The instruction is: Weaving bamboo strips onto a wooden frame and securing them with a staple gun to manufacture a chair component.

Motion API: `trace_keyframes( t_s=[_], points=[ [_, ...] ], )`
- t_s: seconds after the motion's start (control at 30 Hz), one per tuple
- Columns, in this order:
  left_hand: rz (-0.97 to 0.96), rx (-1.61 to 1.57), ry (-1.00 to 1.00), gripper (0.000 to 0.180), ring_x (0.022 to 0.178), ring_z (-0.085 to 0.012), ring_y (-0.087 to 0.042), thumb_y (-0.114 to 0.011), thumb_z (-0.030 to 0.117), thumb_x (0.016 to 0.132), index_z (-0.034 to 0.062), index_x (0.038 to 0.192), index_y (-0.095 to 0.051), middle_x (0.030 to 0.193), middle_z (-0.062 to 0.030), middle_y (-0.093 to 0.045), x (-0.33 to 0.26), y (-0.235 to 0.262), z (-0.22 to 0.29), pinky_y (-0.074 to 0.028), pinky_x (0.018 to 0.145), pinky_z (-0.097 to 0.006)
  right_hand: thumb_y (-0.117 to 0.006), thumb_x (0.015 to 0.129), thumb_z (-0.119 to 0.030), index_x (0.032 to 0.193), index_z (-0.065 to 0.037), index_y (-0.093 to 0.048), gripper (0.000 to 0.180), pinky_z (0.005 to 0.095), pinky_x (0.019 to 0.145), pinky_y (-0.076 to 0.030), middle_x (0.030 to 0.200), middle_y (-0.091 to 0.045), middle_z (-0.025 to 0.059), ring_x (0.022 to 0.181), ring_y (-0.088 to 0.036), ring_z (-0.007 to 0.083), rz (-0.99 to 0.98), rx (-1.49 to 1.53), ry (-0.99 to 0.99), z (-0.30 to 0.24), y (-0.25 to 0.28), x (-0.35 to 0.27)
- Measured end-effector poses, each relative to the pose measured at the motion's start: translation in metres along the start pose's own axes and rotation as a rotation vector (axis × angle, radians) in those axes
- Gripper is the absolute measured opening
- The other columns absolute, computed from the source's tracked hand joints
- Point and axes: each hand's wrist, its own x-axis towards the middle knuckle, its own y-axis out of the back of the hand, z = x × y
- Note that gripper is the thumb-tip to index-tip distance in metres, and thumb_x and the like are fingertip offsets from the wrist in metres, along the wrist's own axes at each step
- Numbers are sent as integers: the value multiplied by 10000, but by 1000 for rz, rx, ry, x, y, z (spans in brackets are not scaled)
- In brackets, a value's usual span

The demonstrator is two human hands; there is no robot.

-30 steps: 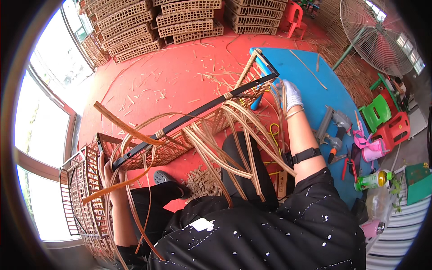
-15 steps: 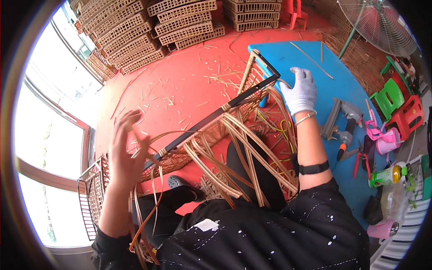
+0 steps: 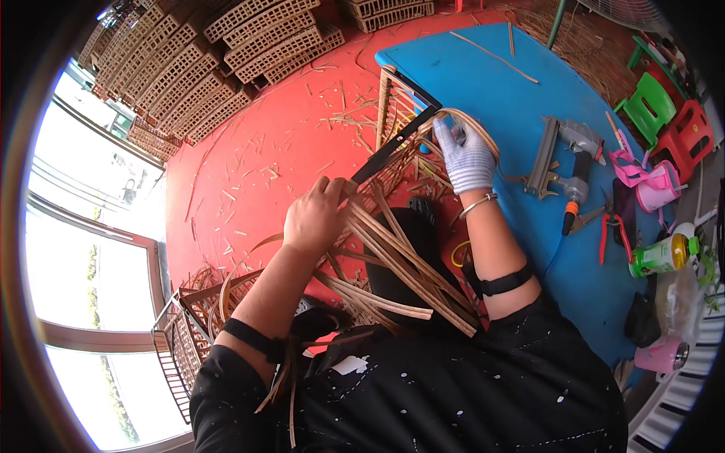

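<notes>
A woven rattan panel (image 3: pixel 393 179) on a black metal frame (image 3: pixel 393 148) slants across in front of me. My bare left hand (image 3: pixel 314 217) is closed round the black bar at the frame's middle, where several loose strips come off. Those long flat rattan strips (image 3: pixel 404 253) hang down over my legs. At the frame's far right corner, my right hand (image 3: pixel 465 160), in a white striped glove, has its fingers curled on bent rattan strips (image 3: pixel 472 123) that loop over the glove. The right fingertips are partly hidden.
The blue table (image 3: pixel 483 83) at right bears a nail gun (image 3: pixel 578 162), red-handled pliers (image 3: pixel 615 230), a green bottle (image 3: pixel 664 255) and pink cups. Woven crates (image 3: pixel 276 38) are stacked at the back. Strip scraps litter the red floor (image 3: pixel 272 158). A dark wire rack (image 3: pixel 177 355) stands at left.
My left hand has come right and closed on the frame's middle. My right hand has gone from spread fingers beside the corner to curling on the strips. The view has shifted.
</notes>
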Motion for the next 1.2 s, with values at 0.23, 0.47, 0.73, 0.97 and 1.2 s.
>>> trace_keyframes(
  t_s=[0.23,0.47,0.73,0.97,1.2],
  points=[
    [-104,47,119,293,804,-399,-696,-582,332,964,121,1166,-557,859,-181,-707,4,7,0,-558,699,-512,-513,978,-480,828,-105,-732,460,469,658,-524,740,-674,158,693,-649,370,-191,-398,-33,-21,-2,37],
    [-79,9,109,308,790,-406,-693,-541,379,991,117,1150,-567,822,-193,-698,7,7,-16,-553,681,-517,-611,946,-413,793,-22,-721,434,382,647,-509,681,-684,119,619,-651,250,-155,-182,-343,25,-35,61],
    [-71,-8,116,287,796,-405,-691,-610,300,930,105,1140,-587,813,-193,-694,7,5,-21,-553,692,-515,-563,907,-366,854,-52,-766,377,437,727,-542,857,-729,212,794,-708,368,-46,-164,-586,43,-74,79],
    [-73,-11,136,356,825,-396,-693,-662,228,827,97,1150,-589,845,-195,-697,11,11,-30,-559,722,-503,-447,1009,-244,889,-47,-613,284,385,734,-538,789,-683,69,782,-685,257,95,1212,-885,0,-57,104],
    [-145,-19,155,370,851,-395,-691,-685,249,810,92,1132,-592,886,-184,-703,13,13,-31,-560,749,-494,-326,1031,-217,759,-112,-420,307,371,458,-221,545,-282,-5,450,-229,184,176,1240,-1151,-1,-70,128]
  ],
)
